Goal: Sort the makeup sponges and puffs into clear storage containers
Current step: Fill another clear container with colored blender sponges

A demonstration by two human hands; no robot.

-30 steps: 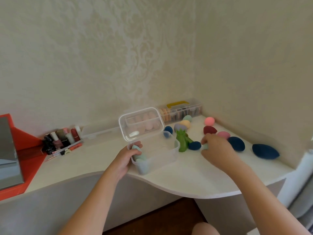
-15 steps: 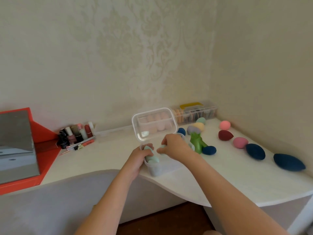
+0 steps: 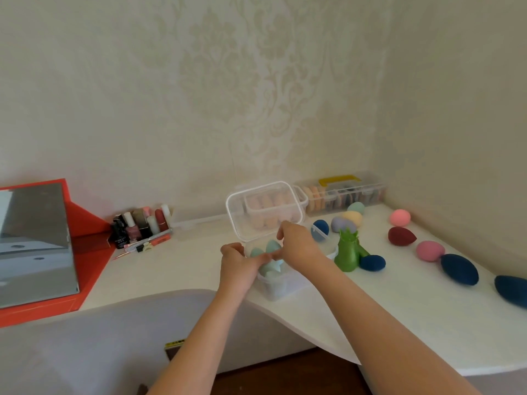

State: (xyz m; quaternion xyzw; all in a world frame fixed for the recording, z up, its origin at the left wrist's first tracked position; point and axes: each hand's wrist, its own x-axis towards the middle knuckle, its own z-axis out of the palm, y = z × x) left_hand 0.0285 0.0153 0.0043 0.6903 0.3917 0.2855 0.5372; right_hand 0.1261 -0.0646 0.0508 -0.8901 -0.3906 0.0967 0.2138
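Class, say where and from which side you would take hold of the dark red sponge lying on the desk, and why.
Probably from above, pinching across the wide rounded half of the dark red sponge: it lies on its side, tip pointing right, top unobstructed.

Both hands (image 3: 238, 263) (image 3: 299, 246) at clear box (image 3: 281, 286) w/ sponges (image 3: 272, 246).

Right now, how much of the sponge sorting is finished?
Done: mint-green teardrop sponges lie in the open clear plastic box; peach round puffs fill a clear container behind it. In hand: the left hand holds the box, the right hand reaches into it. Left: the navy egg-shaped sponge, pink round sponge and others loose on the white tabletop.
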